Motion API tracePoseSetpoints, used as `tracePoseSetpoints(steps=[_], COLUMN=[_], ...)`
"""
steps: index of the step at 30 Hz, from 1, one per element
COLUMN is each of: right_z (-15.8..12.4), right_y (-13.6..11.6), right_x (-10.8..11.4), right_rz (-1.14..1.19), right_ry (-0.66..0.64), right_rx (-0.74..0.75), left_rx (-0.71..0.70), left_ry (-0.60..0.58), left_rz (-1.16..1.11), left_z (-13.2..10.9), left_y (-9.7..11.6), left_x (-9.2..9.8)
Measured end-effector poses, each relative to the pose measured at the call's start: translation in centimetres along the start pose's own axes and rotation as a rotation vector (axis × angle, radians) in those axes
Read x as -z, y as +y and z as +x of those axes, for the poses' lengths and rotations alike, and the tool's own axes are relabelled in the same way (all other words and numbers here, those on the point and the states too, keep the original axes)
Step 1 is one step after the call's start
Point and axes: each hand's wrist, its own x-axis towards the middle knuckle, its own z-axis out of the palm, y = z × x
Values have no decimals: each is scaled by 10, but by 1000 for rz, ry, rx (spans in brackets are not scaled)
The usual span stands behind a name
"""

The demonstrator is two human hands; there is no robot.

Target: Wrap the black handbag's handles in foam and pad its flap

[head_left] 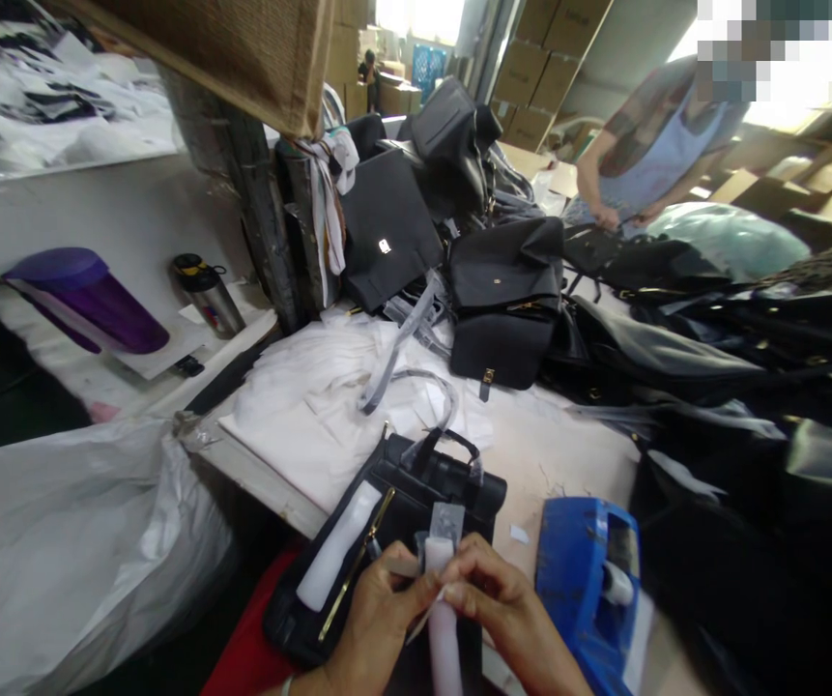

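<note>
"Left grip (379, 619) pinched closed at the wrapped strap (445, 643); right grip (499, 599) pinched closed beside it, with the pale strip (424, 617) in my fingertips. My thumbs nearly meet, and they hide exactly where each one presses."

"So you have only the head view. Count for me, nearest first."

"One black bag (405, 474) under my two hands. On it I see one gold zip (358, 565), one white pad (339, 546) to the left of that zip, and one carry handle (463, 443) at the far end."

"And where does that bag lie from your grip?"

"Directly below and beyond my fingers, tilted, its far end over the edge of the bench (567, 435). The wrapped strap runs down between my hands, toward me."

"What else?"

"One blue dispenser (579, 580), just right of my right hand. One heap of white sheets (306, 387) beyond the bag. On the ledge to the left, one purple jug (97, 300) and one steel flask (209, 295)."

"The far side?"

"One person (658, 159) across from me, two hands on dark material. More black bags (509, 266) are piled there, overlapping too much for me to number."
</note>
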Motion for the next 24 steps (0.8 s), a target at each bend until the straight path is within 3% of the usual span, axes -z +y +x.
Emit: tracePoseSetpoints(steps=[8, 14, 19, 24], right_z=[0, -3, 0, 1], right_y=[-3, 2, 3, 3], right_x=[-6, -5, -1, 0], right_rz=[-40, 41, 24, 56], right_ry=[31, 84, 125, 112], right_rx=[-73, -150, -156, -171], left_rx=[48, -22, -13, -18], left_ry=[34, -3, 55, 36], left_rz=[-80, -106, -44, -58], left_z=[-8, -7, -1, 1], left_y=[19, 7, -2, -3], left_x=[-9, -2, 4, 9])
